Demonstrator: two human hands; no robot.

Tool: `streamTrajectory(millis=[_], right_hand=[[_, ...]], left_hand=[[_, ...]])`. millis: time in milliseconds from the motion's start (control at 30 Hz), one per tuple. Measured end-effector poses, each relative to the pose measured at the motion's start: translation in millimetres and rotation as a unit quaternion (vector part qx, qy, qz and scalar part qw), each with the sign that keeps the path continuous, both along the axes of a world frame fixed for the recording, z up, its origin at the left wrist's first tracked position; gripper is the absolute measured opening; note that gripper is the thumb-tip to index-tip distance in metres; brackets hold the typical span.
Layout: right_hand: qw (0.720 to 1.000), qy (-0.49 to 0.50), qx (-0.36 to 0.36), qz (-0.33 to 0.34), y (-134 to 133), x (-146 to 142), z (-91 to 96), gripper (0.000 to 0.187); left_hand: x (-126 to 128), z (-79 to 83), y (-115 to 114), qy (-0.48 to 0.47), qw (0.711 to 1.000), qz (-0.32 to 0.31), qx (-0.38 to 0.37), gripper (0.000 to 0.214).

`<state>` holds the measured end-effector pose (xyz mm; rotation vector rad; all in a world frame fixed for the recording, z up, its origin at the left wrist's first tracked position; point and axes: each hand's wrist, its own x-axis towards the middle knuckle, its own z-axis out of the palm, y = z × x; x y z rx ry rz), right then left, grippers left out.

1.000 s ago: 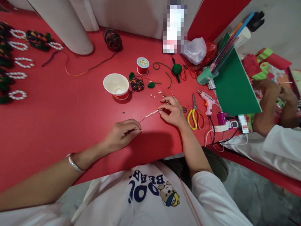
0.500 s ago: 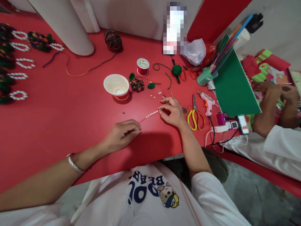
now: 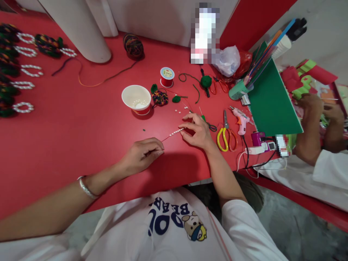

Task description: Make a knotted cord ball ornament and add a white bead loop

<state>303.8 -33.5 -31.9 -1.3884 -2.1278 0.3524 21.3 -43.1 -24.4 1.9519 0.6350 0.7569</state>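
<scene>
A row of small white pearl beads (image 3: 176, 132) is strung on a thin red thread (image 3: 165, 139) stretched between my hands. My left hand (image 3: 148, 152) pinches the thread at its lower left end. At the upper right end of the row, my right hand (image 3: 196, 130) has thumb and forefinger closed on the beads, its other fingers loosely bent. Several loose beads (image 3: 179, 112) lie just beyond my right hand. Farther back are a white paper cup (image 3: 136, 96) with beads inside, a thread spool (image 3: 166, 77) and a multicoloured crocheted piece (image 3: 160, 98).
Scissors (image 3: 225, 134), a pink glue gun (image 3: 241, 120) and cables lie to the right, beside a green board (image 3: 274, 101). A yarn ball (image 3: 133, 46) sits at the back. Finished crocheted pieces with bead loops (image 3: 24, 107) line the far left. Another person's hands (image 3: 312, 108) work at right.
My right hand has slid slightly left along the thread, so fewer beads show between the hands. A green-handled hook beside it is now more visible. The view has shifted slightly.
</scene>
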Motion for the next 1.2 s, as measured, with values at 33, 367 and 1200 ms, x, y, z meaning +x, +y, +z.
streamTrajectory(millis=[33,367,1200], right_hand=[[1.0,-0.004,-0.005,0.002,0.3,-0.6,-0.6,0.017],[1.0,0.003,-0.013,0.003,0.7,-0.8,-2.5,0.011],[0.999,0.006,-0.003,-0.043,0.9,30.7,11.5,0.017]], left_hand=[[0.0,-0.3,0.0,-0.001,1.0,0.0,-0.001,0.019],[0.5,1.0,0.2,0.002,1.0,0.002,-0.017,0.022],[-3.5,2.0,-0.4,0.035,0.997,0.057,-0.031,0.026]])
